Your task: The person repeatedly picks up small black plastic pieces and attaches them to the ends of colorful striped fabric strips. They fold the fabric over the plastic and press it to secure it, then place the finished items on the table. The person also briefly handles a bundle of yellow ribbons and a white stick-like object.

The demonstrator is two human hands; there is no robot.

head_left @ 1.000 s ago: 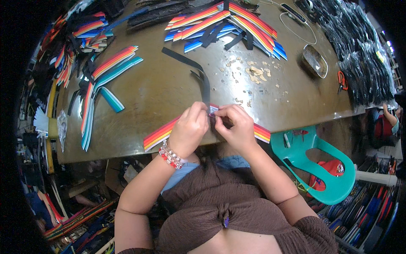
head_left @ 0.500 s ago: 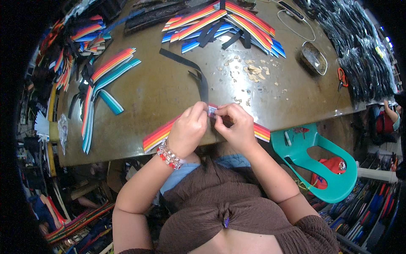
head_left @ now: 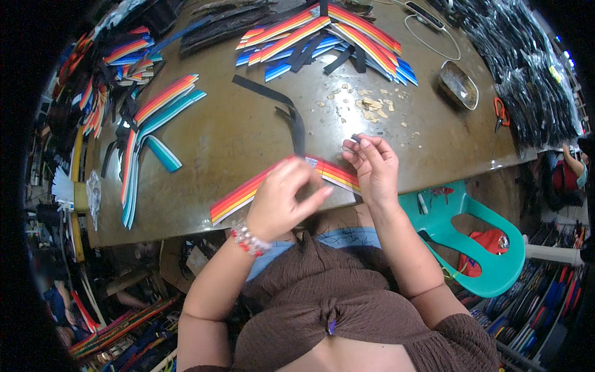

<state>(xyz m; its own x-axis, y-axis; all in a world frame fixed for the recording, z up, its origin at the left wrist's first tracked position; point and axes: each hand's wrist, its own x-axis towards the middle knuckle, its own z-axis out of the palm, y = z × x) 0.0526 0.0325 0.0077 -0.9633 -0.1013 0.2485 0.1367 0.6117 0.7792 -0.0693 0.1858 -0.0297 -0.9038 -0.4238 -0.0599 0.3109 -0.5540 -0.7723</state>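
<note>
The person seems to be in the middle of fitting a small part onto a striped strap (head_left: 273, 183) that lies across the near edge of the worktop (head_left: 248, 130). The left hand (head_left: 282, 201) rests on the strap with its fingers loosely curled, pressing it down. The right hand (head_left: 372, 164) is lifted just above the strap and pinches a tiny dark piece (head_left: 356, 138) between the fingertips. The next move probably needs careful aiming of this piece at the strap.

We note a striped strap (head_left: 248, 192), red-orange-yellow bands, lying flat and slanting from lower left toward frame centre along the counter's near edge. A small dark piece (head_left: 355, 137) sits pinched upright, just right of centre.
</note>
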